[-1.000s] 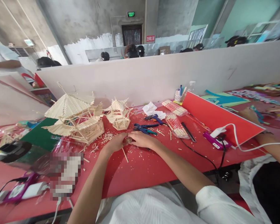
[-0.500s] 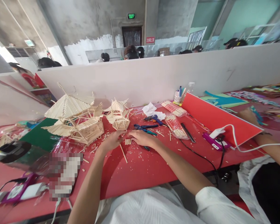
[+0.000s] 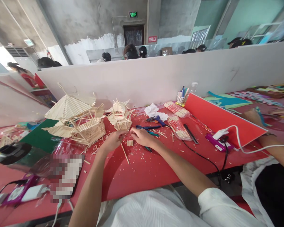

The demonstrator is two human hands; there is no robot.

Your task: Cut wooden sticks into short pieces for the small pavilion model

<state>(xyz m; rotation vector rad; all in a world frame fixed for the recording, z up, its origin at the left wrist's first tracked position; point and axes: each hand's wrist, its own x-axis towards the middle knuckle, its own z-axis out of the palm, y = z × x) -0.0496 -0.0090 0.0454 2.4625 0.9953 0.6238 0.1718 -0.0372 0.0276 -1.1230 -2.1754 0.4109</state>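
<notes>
My left hand (image 3: 114, 140) hovers over the red table with its fingers curled into a pinch. Whatever they hold, if anything, is too small to make out. My right hand (image 3: 142, 137) faces it, fingertips bent together near the left ones, their contents also unclear. A short row of cut wooden sticks (image 3: 130, 143) lies on the table just below the gap between both hands. One long thin stick (image 3: 125, 154) slants toward me from under the left fingers. Blue-handled cutters (image 3: 151, 128) lie partly behind the right hand.
A large stick pavilion (image 3: 78, 118) and a smaller one (image 3: 121, 116) stand behind, left of centre. Bagged sticks (image 3: 178, 127), a blue glue gun (image 3: 158, 119) and a red board (image 3: 222, 121) lie right. A bottle (image 3: 23, 157) and phone (image 3: 67, 176) are left. A co-worker's arm shows far right.
The row of short sticks, between my fingers at first, now lies on the table. My hands have moved slightly apart from it, with the fingertips shifting away from me.
</notes>
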